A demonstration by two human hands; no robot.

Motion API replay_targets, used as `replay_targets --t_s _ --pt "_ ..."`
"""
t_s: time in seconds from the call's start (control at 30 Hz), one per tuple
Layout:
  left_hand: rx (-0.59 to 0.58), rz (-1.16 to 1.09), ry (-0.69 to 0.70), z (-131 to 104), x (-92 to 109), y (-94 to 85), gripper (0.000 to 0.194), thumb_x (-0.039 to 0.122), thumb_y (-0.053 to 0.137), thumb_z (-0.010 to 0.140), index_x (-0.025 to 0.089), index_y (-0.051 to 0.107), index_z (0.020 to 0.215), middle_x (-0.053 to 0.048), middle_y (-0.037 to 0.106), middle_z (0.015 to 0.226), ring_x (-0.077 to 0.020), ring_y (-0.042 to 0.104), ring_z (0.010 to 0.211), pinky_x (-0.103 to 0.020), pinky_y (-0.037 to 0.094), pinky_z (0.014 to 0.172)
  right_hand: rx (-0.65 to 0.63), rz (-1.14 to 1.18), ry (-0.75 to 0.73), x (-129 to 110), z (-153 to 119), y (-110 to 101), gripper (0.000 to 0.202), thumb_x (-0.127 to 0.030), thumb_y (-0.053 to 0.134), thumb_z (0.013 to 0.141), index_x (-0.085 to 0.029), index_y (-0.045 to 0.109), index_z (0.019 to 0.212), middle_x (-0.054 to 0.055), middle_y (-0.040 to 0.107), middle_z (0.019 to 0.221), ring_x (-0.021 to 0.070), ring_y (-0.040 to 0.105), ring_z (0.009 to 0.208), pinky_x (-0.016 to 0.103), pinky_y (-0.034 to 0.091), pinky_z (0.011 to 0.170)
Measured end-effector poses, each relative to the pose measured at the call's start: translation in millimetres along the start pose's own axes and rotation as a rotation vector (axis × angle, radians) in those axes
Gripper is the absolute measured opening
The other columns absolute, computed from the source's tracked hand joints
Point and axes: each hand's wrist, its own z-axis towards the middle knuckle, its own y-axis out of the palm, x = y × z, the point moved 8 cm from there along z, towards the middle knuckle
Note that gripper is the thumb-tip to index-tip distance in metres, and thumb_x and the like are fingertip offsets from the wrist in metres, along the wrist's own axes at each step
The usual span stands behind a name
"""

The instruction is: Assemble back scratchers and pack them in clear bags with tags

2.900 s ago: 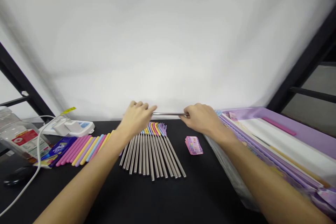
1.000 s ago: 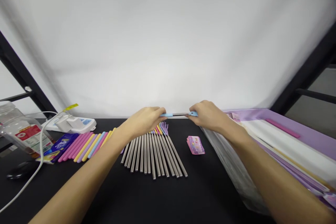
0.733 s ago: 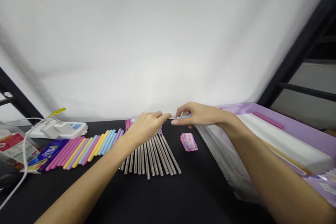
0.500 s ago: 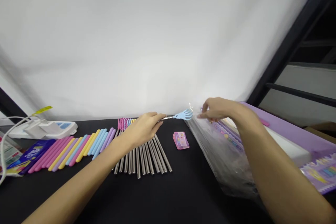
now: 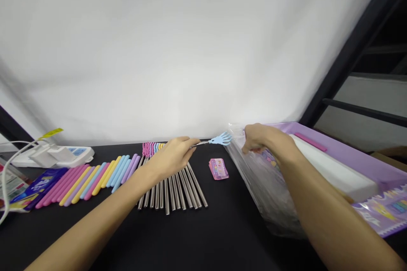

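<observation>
Fingers: R hand point(image 5: 259, 135), on the pale-blue-headed metal back scratcher point(image 5: 221, 138) a sec ago, is off it now, curled at top edge of clear plastic bags point(image 5: 270, 194); can't tell if gripping. L hand point(image 5: 174, 152) grasps scratcher.
Scratcher: slim silver rod, splayed hand-shaped head; juts R from L fingertips to bags' edge.
Rods: row of silver metal rods point(image 5: 167, 199), below L fingers, partly hidden by L hand.
Handles: pastel tube handles point(image 5: 110, 172), L of L fingers.
Cards: small pink printed cards point(image 5: 219, 168), betw. both hands' fingers.
Box: lilac box point(image 5: 359, 161), R of R fingers, R forearm in front.
</observation>
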Motion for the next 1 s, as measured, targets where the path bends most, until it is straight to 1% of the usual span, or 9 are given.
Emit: replay_targets --t_s 0.1,0.23,0.33,0.4,0.6,0.77,0.87,0.93,1.0 --pt "-0.001 0.006 0.001 0 0 -0.4 0.032 0.021 0.038 0.098 0.02 0.057 0.124 -0.007 0.065 0.099 -0.0186 0.062 0.085 -0.032 0.049 0.075 -0.002 0.03 -0.017 0 0 1 0.024 -0.014 0.063 0.06 -0.018 0.052 0.039 0.004 0.061 0.05 0.0173 0.06 0.052 0.03 0.046 0.053" --pt "-0.007 0.01 -0.003 -1 2 -2.2 0.031 0.022 0.039 0.098 0.02 0.058 0.123 -0.008 0.066 0.099 -0.0189 0.062 0.085 -0.031 0.049 0.075 -0.002 0.054 -0.036 6 2 -3 0.024 -0.011 0.059 0.058 -0.018 0.053 0.036 0.009 0.063 0.051 0.0206 0.061 0.052 0.033 0.047 0.055" --pt "-0.015 0.011 -0.008 -2 4 -4.0 0.031 0.022 0.04 0.098 0.019 0.058 0.123 -0.008 0.066 0.099 -0.0192 0.063 0.087 -0.031 0.049 0.075 0.058 -0.012 -0.041 10 2 -11 0.022 -0.01 0.06 0.054 -0.018 0.054 0.034 0.009 0.061 0.047 0.0226 0.059 0.051 0.036 0.046 0.054" --pt "-0.021 0.012 -0.012 -2 5 -4.6 0.032 0.021 0.04 0.098 0.018 0.058 0.123 -0.008 0.066 0.099 -0.0194 0.063 0.088 -0.031 0.049 0.076 0.069 -0.015 -0.037 12 2 -13 0.022 -0.011 0.06 0.054 -0.018 0.054 0.035 0.009 0.062 0.048 0.022 0.059 0.052 0.035 0.046 0.055" --pt "-0.026 0.001 -0.011 -2 3 -2.5 0.031 0.021 0.039 0.097 0.02 0.059 0.121 -0.007 0.065 0.097 -0.0189 0.063 0.086 -0.031 0.049 0.075 -0.045 0.086 -0.09 13 0 -2 0.025 -0.02 0.063 0.067 -0.019 0.056 0.042 0.006 0.062 0.054 0.0169 0.057 0.053 0.031 0.043 0.058" --pt "0.018 -0.093 -0.006 0 5 -5.6 0.03 0.022 0.04 0.097 0.021 0.058 0.12 -0.007 0.066 0.101 -0.0184 0.061 0.087 -0.032 0.047 0.077 0.079 0.004 -0.087 24 -11 -25 0.025 -0.024 0.065 0.065 -0.02 0.055 0.042 0.006 0.06 0.051 0.0188 0.054 0.052 0.032 0.038 0.054" --pt "0.022 -0.317 -0.065 1 10 -13.1 0.027 0.029 0.039 0.098 0.02 0.061 0.111 -0.005 0.065 0.095 -0.0156 0.058 0.08 -0.029 0.046 0.072 0.215 0.156 -0.186 9 -30 -47 0.024 -0.028 0.062 0.069 -0.02 0.054 0.047 0.004 0.059 0.052 0.0164 0.052 0.05 0.03 0.035 0.049" --pt "-0.082 -0.509 -0.081 1 18 -11.7 0.028 0.035 0.041 0.097 0.02 0.063 0.108 -0.003 0.063 0.088 -0.013 0.054 0.074 -0.025 0.044 0.065 0.272 0.362 -0.322 -12 -42 -56 0.026 -0.032 0.06 0.073 -0.02 0.054 0.051 0.002 0.057 0.053 0.0142 0.05 0.05 0.028 0.035 0.048" --pt "-0.25 -0.68 -0.041 -1 32 -5.9 0.031 0.037 0.043 0.097 0.022 0.061 0.117 -0.001 0.058 0.084 -0.0108 0.049 0.068 -0.023 0.04 0.058 0.227 0.589 -0.452 -36 -48 -53 0.027 -0.036 0.063 0.074 -0.019 0.055 0.055 0.002 0.057 0.054 0.0138 0.052 0.053 0.026 0.038 0.05"
